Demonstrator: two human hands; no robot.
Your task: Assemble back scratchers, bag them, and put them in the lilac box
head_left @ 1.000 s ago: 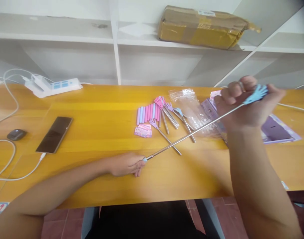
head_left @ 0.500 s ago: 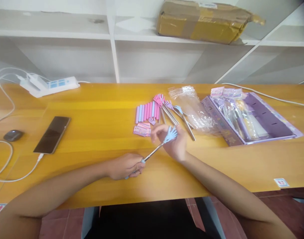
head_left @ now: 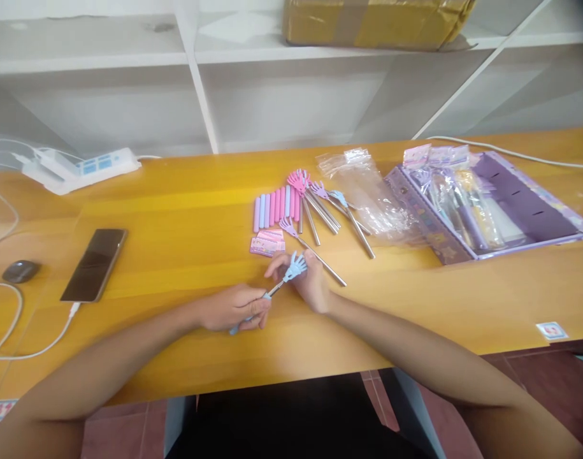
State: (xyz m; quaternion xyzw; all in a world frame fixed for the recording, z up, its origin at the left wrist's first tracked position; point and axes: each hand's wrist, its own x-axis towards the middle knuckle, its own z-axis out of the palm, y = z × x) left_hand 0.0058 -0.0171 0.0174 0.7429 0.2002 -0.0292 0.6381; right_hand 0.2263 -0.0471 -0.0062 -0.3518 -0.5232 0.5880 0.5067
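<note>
- Evidently for steadiness, the left hand (head_left: pixel 238 307) grips the blue handle (head_left: pixel 234 329) of a hand-shaped scratcher (head_left: pixel 295 266), held over the bench (head_left: pixel 186 360).
- The right hand (head_left: pixel 315 287) curls behind its head, perhaps guiding the short rod; I cannot tell whether it grips.
- Pink, purple and blue tubes (head_left: pixel 273 209) lie side by side, probably for tidiness.
- Hand-ended rods (head_left: pixel 298 182) lie beside them, likely for easy reach.
</note>
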